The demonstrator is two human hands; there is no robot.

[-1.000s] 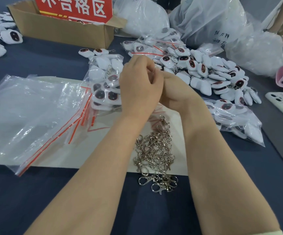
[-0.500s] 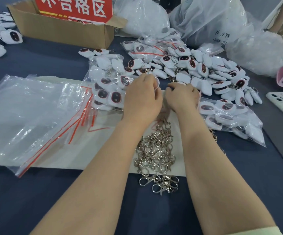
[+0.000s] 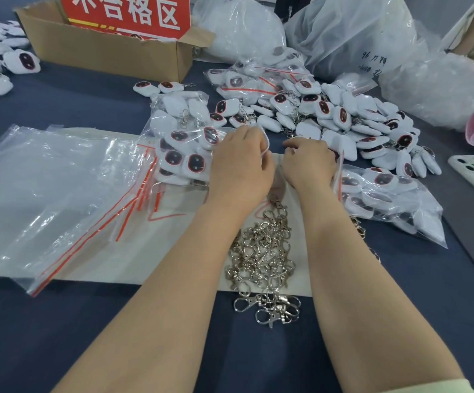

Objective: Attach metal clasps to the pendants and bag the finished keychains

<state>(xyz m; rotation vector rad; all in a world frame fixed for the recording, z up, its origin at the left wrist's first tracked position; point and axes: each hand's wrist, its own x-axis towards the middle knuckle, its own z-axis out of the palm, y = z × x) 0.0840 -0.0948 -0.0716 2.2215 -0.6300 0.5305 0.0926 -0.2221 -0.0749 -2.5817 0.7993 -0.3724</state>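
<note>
Empty zip bags (image 3: 60, 191) lie left. Both hands have dropped: left hand (image 3: 241, 165) curls round what looks like a white pendant (image 3: 267, 145); right hand (image 3: 309, 163) curled, grip hidden, against the pendant pile (image 3: 343, 117). Between the forearms the clasps (image 3: 261, 251) wait; next pairing likely.

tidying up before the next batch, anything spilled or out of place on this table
A few metal clasps lie off the near edge of the white sheet, on the dark tablecloth, just beyond the main clasp pile. A couple more poke out under the filled bag at right. Nothing looks damaged.
</note>
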